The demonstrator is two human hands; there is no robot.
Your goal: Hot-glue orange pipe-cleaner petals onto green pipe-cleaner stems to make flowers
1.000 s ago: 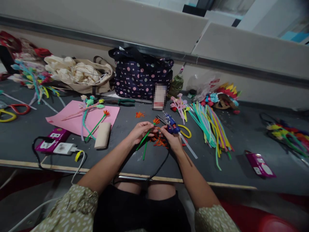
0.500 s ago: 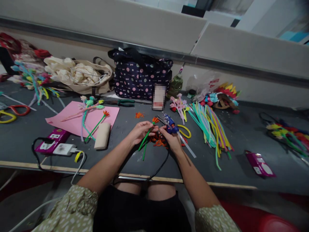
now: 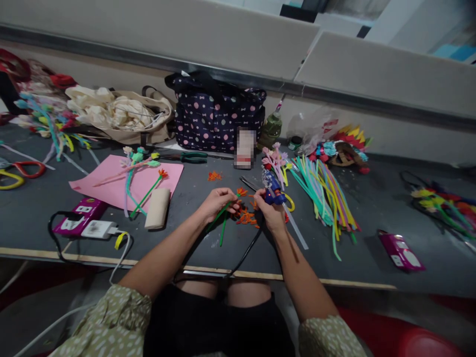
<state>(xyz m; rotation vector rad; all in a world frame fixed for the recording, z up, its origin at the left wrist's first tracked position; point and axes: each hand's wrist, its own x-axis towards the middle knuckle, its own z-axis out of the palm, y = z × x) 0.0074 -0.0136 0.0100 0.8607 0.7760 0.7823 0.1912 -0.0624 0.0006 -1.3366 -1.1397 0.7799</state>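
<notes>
My left hand (image 3: 216,202) is closed on a green pipe-cleaner stem (image 3: 224,212) topped with a small orange flower (image 3: 241,191). My right hand (image 3: 270,213) grips a blue glue gun (image 3: 273,187), lifted off the dark table (image 3: 193,238), its black cord (image 3: 243,255) trailing toward me. Orange pipe-cleaner bits (image 3: 246,216) lie between the two hands.
A bundle of coloured pipe cleaners (image 3: 325,193) lies to the right, yellow scissors (image 3: 288,202) beside the gun. Left are a pink sheet (image 3: 111,181) with finished flowers, a beige roll (image 3: 157,208), a power strip (image 3: 80,223). A polka-dot bag (image 3: 219,119), green pliers (image 3: 193,157) and a cloth bag (image 3: 122,114) stand behind.
My right hand has taken the blue glue gun and raised it off the table, shifting slightly right. The left hand keeps the stem, now a little lower.
</notes>
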